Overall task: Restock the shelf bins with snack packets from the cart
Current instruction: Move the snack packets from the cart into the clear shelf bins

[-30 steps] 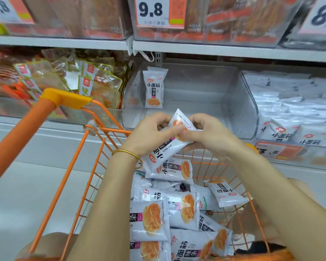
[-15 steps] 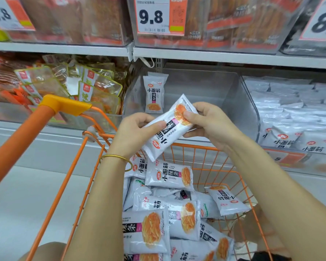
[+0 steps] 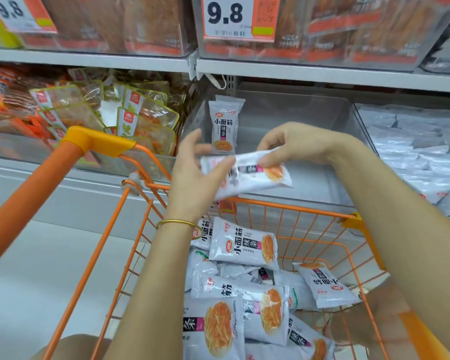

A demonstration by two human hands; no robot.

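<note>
Over the cart (image 3: 296, 207) and its loose packets (image 3: 244, 249), both forearms reach forward. The left hand (image 3: 192, 178) is spread, fingers straight, its thumb resting on the held packet (image 3: 247, 175) — the right hand (image 3: 296, 144) pinches that packet's upper edge. Beyond the cart, the clear bin (image 3: 283, 113) holds one upright packet (image 3: 225, 126).

This is a shop, a supermarket aisle by its fittings. Grey metal shelves (image 3: 322, 74) run across in tiers. On the clear fronts of the upper row hang orange-and-white price tags: one price tag (image 3: 229, 16) reads 9.8 above a barcode, and a second tag (image 3: 13, 11) at the left reads the same. Clear plastic bins (image 3: 283, 120) sit on the lower shelf, the side ones stocked by kind: white packs (image 3: 411, 141) at the right, green-edged packs (image 3: 140, 118) at the left. An orange wire shopping cart (image 3: 283, 203) stands just before the shelf, heaped with identical white snack packets (image 3: 244, 248).
</note>
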